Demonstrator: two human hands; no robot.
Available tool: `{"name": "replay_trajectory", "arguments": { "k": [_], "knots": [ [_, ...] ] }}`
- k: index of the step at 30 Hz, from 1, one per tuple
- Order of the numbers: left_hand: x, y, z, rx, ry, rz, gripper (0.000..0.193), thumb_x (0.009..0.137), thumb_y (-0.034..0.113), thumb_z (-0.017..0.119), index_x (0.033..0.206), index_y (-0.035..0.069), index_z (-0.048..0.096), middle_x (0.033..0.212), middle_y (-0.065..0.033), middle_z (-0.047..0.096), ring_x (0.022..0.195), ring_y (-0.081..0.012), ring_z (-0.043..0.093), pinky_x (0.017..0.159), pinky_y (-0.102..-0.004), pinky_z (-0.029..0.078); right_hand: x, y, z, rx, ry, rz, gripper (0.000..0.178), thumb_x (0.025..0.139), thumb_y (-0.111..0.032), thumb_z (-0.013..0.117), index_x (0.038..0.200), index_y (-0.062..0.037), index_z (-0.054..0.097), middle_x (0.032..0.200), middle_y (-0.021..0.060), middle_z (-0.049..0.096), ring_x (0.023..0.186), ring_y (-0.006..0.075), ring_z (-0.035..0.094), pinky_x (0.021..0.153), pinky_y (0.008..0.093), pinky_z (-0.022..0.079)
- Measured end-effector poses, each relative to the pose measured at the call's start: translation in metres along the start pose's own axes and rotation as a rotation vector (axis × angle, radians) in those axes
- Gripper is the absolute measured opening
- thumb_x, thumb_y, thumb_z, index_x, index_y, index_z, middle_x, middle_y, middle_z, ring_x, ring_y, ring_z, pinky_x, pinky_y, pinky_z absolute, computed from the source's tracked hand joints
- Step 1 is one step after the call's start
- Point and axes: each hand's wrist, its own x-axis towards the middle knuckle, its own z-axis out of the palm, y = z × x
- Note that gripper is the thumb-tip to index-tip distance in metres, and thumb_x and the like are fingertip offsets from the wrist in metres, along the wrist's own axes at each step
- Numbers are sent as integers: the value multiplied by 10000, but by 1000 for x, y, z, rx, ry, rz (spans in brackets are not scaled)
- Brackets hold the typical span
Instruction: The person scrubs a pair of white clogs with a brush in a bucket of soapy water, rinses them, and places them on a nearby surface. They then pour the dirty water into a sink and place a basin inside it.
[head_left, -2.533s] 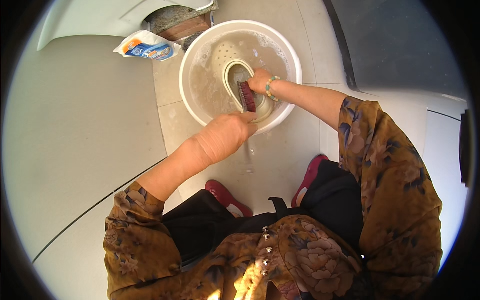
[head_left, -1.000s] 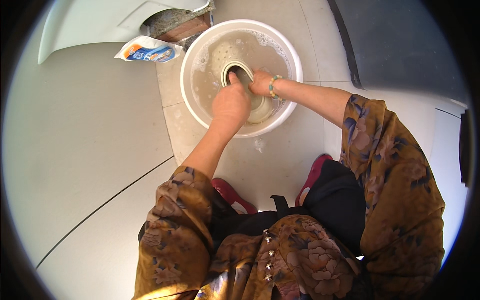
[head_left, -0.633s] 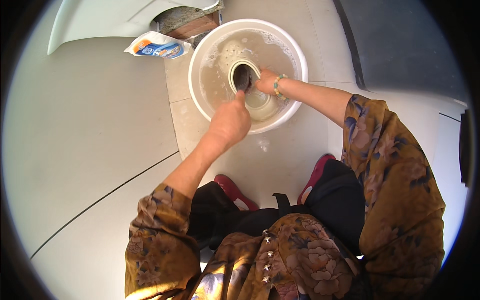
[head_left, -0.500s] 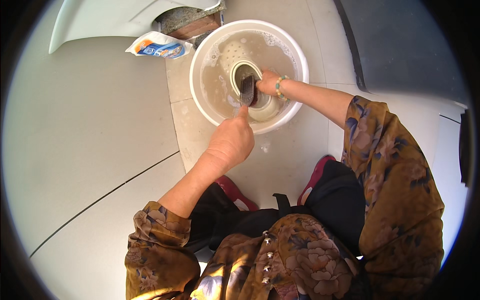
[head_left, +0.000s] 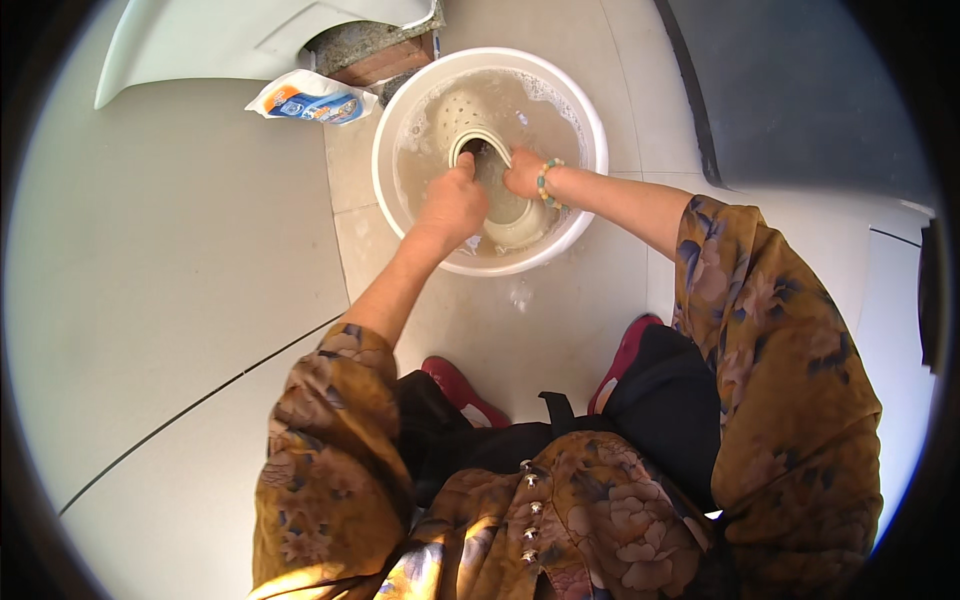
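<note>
Holding a wet clog (head_left: 462, 115) in cloudy water (head_left: 418, 165), we could most easily be undone by a slip. The clog sits inside the white basin (head_left: 381, 150), its perforated toe toward the basin's far-left edge and its heel close to the near edge, partly under water. Our right hand (head_left: 525, 172) is closed on the right side of its opening, fingertips out of sight. Our left hand (head_left: 455, 205) reaches in over the near-left edge, mostly curled, with one digit pointing into the opening; we cannot tell how tightly it is closed or whether it has hold of anything, since the inside is dark and murky.

We judge a soapy film the chief danger: the suds (head_left: 537, 88) along the far-right edge suggest slick surfaces, so the clog could twist free if our left hand pushed hard toward the toe. Such a slip might knock our knuckles on the basin's wall or throw water over the near edge onto the floor (head_left: 570, 320), leaving our red shoes (head_left: 462, 388) liable to skid. The bead bracelet (head_left: 545, 183), so near the water, might snag on the clog. A hard shove toward the far-left edge could also slide the basin against the packet (head_left: 315, 98) lying just beside it
</note>
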Motion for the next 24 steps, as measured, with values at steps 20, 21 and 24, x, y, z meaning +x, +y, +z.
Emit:
{"name": "replay_trajectory", "arguments": {
  "k": [20,21,24],
  "knots": [
    [8,20,5,115,-12,-59,305,814,50,418,1096,-60,453,882,-328,601,864,-448,596,766,-483,478,-8,1,-6,114,-43,2,435,788,-154,531,1164,63,507,1089,259,588,1025,367,577,872,394,456],
    [8,16,10,116,0,-43,290,813,52,417,1079,-58,455,892,-325,602,867,-444,598,767,-482,478,-1,9,-4,136,-13,-37,436,785,-171,538,1142,80,529,1080,261,596,1013,370,587,858,400,467],
    [-7,5,3,155,-53,14,337,812,50,407,1124,-76,435,902,-324,601,883,-442,595,786,-482,473,4,1,-4,89,-65,44,478,775,-111,515,1235,9,461,1093,250,588,1034,359,570,886,385,447]
  ]
}}
